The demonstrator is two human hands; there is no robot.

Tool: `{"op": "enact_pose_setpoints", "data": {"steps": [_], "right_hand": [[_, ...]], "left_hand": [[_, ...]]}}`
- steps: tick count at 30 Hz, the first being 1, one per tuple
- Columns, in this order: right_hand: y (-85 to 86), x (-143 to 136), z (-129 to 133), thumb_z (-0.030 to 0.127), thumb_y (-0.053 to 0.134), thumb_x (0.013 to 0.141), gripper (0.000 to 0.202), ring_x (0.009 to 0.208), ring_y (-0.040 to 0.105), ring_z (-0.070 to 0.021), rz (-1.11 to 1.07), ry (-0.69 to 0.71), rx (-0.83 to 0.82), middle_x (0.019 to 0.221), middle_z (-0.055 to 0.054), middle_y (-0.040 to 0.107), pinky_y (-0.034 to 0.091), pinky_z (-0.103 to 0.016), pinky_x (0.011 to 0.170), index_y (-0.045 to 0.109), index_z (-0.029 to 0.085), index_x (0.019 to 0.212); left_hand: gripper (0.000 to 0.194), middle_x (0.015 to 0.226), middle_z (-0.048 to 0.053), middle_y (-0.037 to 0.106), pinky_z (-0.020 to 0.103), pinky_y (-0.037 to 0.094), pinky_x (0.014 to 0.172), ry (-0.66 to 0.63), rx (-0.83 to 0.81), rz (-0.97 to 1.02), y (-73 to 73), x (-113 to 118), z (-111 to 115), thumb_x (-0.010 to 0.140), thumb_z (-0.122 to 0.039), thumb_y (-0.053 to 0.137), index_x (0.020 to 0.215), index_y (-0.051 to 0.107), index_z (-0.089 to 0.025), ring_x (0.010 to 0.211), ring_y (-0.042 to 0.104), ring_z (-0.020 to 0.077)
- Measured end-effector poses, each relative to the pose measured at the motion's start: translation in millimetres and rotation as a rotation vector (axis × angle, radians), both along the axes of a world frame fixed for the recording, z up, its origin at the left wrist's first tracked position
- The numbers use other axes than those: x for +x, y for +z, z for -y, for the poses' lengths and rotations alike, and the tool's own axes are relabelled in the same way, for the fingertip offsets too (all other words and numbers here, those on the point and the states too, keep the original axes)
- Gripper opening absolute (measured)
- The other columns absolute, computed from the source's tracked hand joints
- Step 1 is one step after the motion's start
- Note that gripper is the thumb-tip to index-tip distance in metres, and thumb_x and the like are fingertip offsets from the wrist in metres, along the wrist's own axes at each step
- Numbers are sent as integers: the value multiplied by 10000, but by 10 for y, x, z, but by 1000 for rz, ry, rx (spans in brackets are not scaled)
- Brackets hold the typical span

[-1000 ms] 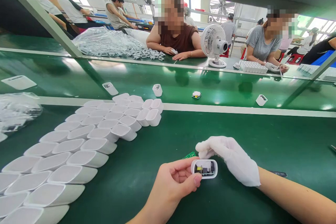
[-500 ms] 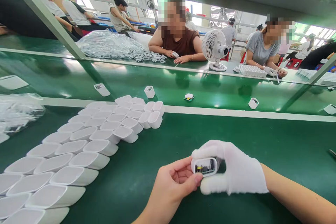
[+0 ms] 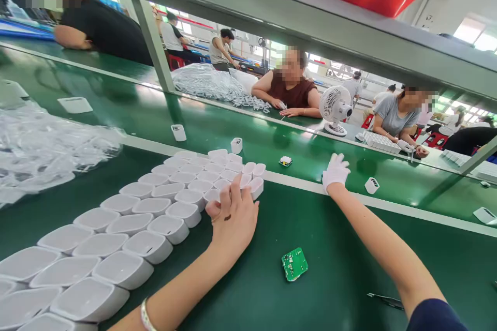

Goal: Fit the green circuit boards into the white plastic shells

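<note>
My bare left hand [image 3: 235,214] reaches over the far right end of the rows of white plastic housings [image 3: 112,297]. Its fingers are spread and slightly bent, close to the nearest housings; contact cannot be made out. My right hand [image 3: 336,171], in a white glove, is stretched out over the green belt with its fingers apart. It is between a small board with a white part [image 3: 286,161] and a white housing with its open end showing [image 3: 371,185]. On the green table between my forearms lies a green circuit board [image 3: 294,264].
Tweezers [image 3: 385,300] lie near my right forearm. A clear plastic bag [image 3: 50,147] is at the left. More housings [image 3: 178,132] rest along the belt. Across it are co-workers, a white fan [image 3: 336,108] and a pile of small parts [image 3: 248,98]. A metal beam [image 3: 272,26] crosses above.
My hands have parted from the housing they held together, which I cannot see now. The left went toward the rows, the right to the belt. A circuit board now shows on the table.
</note>
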State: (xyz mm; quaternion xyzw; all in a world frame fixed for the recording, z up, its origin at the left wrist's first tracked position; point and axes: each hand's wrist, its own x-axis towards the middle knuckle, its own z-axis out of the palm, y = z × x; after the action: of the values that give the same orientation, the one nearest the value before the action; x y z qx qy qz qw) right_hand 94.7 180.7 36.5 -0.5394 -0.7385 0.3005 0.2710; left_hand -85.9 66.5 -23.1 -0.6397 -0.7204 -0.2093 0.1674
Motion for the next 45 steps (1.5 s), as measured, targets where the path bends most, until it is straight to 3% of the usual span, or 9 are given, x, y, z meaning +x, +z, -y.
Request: {"op": "enact_pose_setpoints", "data": {"steps": [5, 8, 11, 16, 22, 28, 32, 38, 45], "right_hand": [[-293, -483, -326, 302, 564, 869, 342, 1093, 519, -234, 126, -61, 81, 1224, -92, 524, 411, -464, 946, 523, 164, 1179], [-434, -774, -493, 254, 623, 806, 369, 1156, 468, -256, 147, -73, 110, 1205, -98, 556, 324, -435, 1017, 551, 165, 1157], [-485, -907, -575, 201, 602, 792, 308, 1127, 495, -253, 124, -91, 110, 1161, -109, 592, 346, -388, 992, 587, 151, 1095], [-445, -756, -462, 183, 533, 808, 381, 1097, 531, -211, -38, -181, 112, 1222, -141, 558, 383, -354, 962, 506, 121, 1183], [-296, -193, 184, 203, 603, 714, 406, 901, 632, -146, -277, -111, 31, 981, -70, 671, 489, -270, 814, 543, 111, 1105], [-125, 302, 1083, 167, 606, 709, 304, 723, 639, -142, -485, 20, 0, 858, -41, 667, 540, -304, 696, 603, 153, 1012], [-120, 429, 1461, 89, 681, 656, 378, 788, 642, -142, -546, 155, 213, 991, -37, 611, 570, -272, 682, 631, 225, 1005], [-191, 499, 1664, 91, 675, 722, 571, 698, 613, -95, -470, 343, 481, 1068, -29, 546, 583, -226, 608, 519, 343, 1210], [-170, 470, 1628, 141, 558, 840, 514, 735, 629, -118, -195, 438, 723, 1036, -72, 566, 568, -228, 654, 410, 280, 1312]], "left_hand": [[249, 1264, 186, 507, 505, 382, 778, -86, -34, 153, 27, 36, 19, 873, -211, 383, 886, 625, -154, 1095, 470, 367], [192, 1222, 125, 549, 483, 388, 830, -262, -93, 353, -25, 141, 111, 868, -243, 417, 855, 599, -184, 1013, 540, 292], [133, 1244, 95, 537, 406, 434, 814, -381, -167, 657, -119, 205, 139, 840, -266, 454, 912, 544, -201, 985, 567, 248], [615, 1114, 83, 617, 346, 450, 783, -415, -295, 1075, -192, 165, -5, 701, -316, 628, 1248, 374, -195, 807, 586, 194], [514, 956, 37, 621, 341, 435, 742, -494, -405, 1044, -177, 177, -28, 641, -381, 703, 1107, 575, -206, 820, 536, 211], [458, 883, -10, 497, 266, 432, 595, -544, -178, 1027, -100, 289, 145, 569, -434, 777, 961, 642, -239, 696, 486, 149], [430, 885, -7, 470, 269, 468, 659, -619, -11, 940, -54, 322, 261, 536, -375, 819, 913, 657, -248, 804, 520, 172], [417, 941, -8, 421, 202, 465, 569, -795, 206, 840, -59, 399, 426, 651, -127, 725, 1021, 619, -287, 739, 527, 112], [431, 946, 8, 389, 179, 439, 485, -868, 303, 761, -18, 412, 487, 703, -66, 676, 1074, 585, -266, 698, 508, 94]]}}
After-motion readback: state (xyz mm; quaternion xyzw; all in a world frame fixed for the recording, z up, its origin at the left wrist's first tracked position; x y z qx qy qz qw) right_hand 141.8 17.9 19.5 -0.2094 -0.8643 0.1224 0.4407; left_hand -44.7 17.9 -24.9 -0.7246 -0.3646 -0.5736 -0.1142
